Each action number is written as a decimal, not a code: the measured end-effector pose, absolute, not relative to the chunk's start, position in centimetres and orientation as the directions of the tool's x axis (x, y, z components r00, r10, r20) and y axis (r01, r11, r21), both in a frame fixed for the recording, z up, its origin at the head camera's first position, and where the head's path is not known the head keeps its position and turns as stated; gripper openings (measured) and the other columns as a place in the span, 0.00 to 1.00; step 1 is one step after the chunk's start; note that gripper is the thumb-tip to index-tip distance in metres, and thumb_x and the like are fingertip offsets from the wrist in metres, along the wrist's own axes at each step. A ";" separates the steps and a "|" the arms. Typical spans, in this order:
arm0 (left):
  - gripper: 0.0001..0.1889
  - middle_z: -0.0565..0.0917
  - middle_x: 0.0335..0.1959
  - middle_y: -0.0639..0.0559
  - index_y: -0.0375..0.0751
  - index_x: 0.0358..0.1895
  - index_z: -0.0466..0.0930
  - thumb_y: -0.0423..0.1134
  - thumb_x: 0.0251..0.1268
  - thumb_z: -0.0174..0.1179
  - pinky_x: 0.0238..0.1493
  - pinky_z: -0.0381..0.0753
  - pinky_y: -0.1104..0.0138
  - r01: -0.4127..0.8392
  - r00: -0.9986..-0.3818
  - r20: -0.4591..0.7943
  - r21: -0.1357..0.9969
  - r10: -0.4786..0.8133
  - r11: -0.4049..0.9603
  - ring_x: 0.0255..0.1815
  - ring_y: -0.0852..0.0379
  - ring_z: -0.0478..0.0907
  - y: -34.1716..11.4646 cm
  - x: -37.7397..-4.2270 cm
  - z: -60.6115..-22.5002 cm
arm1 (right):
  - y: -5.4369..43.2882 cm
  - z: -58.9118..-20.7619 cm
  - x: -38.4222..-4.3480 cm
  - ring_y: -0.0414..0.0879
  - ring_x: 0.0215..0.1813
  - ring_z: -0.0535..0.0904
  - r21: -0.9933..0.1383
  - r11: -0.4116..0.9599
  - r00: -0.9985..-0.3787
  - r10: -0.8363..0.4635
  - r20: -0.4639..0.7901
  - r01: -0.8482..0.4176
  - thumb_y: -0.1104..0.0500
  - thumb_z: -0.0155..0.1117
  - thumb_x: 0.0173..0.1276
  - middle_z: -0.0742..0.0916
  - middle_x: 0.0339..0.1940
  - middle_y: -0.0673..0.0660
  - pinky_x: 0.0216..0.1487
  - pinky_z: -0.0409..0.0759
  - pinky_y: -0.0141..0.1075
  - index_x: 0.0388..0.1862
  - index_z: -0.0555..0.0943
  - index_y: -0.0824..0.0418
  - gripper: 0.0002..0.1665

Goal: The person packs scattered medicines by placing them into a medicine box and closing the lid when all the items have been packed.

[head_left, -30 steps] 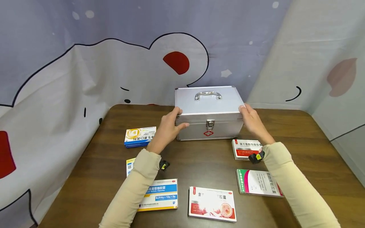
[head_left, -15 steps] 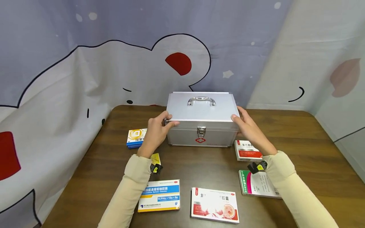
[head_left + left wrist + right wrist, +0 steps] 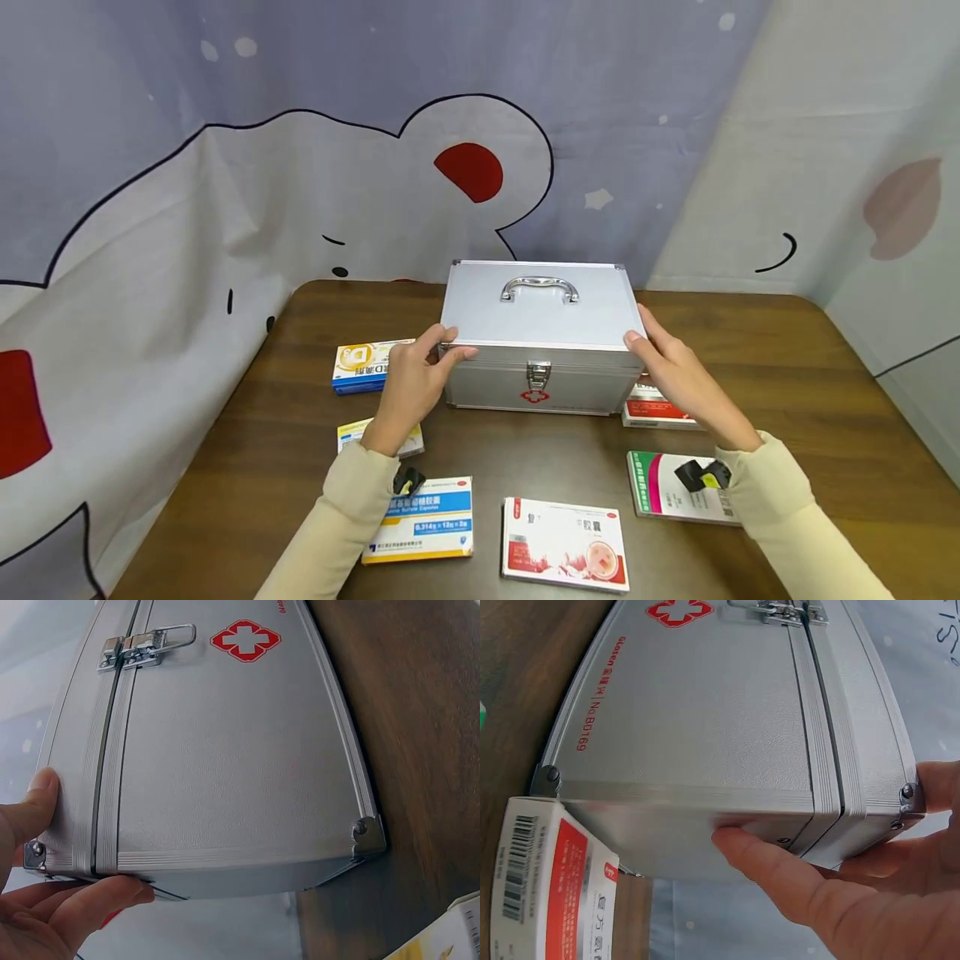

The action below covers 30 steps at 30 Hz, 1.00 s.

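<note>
A silver first-aid case (image 3: 487,387) with its lid down stands toward the back of the table. On its top is a chrome handle (image 3: 540,283); a metal latch (image 3: 538,375) sits above a red cross on the front. My left hand (image 3: 411,387) grips the left front corner, thumb (image 3: 37,804) on the front of the lid and fingers against the side. At the opposite corner my right hand (image 3: 686,383) holds the case, one finger (image 3: 757,859) along its right side. A red-and-white medicine box (image 3: 555,892) lies close beside the case's lower right corner.
On the left lie a vitamin D box (image 3: 362,371) and a small yellow-and-white box (image 3: 352,432). Nearer are a blue-and-yellow capsule box (image 3: 431,529), a red-and-white box (image 3: 562,542) and a green-and-pink box (image 3: 660,492). A patterned curtain (image 3: 300,192) hangs behind the table.
Between my two hands the case has come toward me, first shifting left and then slightly back right. It now partly hides the red-and-white box on the right. The other boxes stay put.
</note>
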<state>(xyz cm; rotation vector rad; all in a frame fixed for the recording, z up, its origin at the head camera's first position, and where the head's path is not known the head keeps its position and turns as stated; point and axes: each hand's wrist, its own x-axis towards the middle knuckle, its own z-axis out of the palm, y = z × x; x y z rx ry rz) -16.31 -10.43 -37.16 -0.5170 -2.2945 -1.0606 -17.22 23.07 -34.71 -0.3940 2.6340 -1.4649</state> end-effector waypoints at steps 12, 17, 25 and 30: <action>0.13 0.76 0.14 0.55 0.42 0.39 0.79 0.45 0.53 0.65 0.12 0.59 0.74 0.565 -0.754 0.644 0.536 0.129 0.627 0.10 0.67 0.57 -10.2 -14.7 -37.5 | 23.9 -34.9 -14.9 0.62 0.63 0.65 -0.787 0.574 -0.958 -0.277 0.073 -0.226 0.46 0.42 0.73 0.57 0.72 0.62 0.46 0.77 0.49 0.74 0.44 0.52 0.36; 0.14 0.74 0.12 0.55 0.41 0.40 0.80 0.45 0.52 0.65 0.13 0.59 0.74 0.569 -0.751 0.647 0.533 0.131 0.627 0.10 0.68 0.57 -10.1 -14.3 -37.3 | 24.0 -34.8 -14.6 0.62 0.61 0.68 -0.788 0.569 -0.955 -0.285 0.081 -0.237 0.47 0.42 0.74 0.57 0.72 0.63 0.45 0.78 0.48 0.74 0.44 0.53 0.36; 0.17 0.73 0.13 0.57 0.40 0.43 0.81 0.44 0.52 0.67 0.13 0.59 0.75 0.583 -0.744 0.653 0.534 0.139 0.613 0.11 0.67 0.57 -10.3 -13.3 -37.5 | 24.3 -34.9 -13.8 0.58 0.68 0.59 -0.665 0.688 -0.952 -0.275 0.132 -0.290 0.47 0.41 0.74 0.60 0.71 0.61 0.60 0.60 0.56 0.74 0.44 0.50 0.35; 0.24 0.63 0.10 0.59 0.43 0.52 0.79 0.45 0.50 0.67 0.13 0.57 0.74 0.551 -0.776 0.625 0.611 0.081 0.569 0.11 0.66 0.58 -10.5 -13.0 -37.8 | 24.6 -34.6 -13.8 0.57 0.70 0.56 -0.695 0.661 -0.947 -0.308 0.092 -0.283 0.47 0.42 0.74 0.57 0.73 0.57 0.61 0.58 0.57 0.74 0.43 0.49 0.35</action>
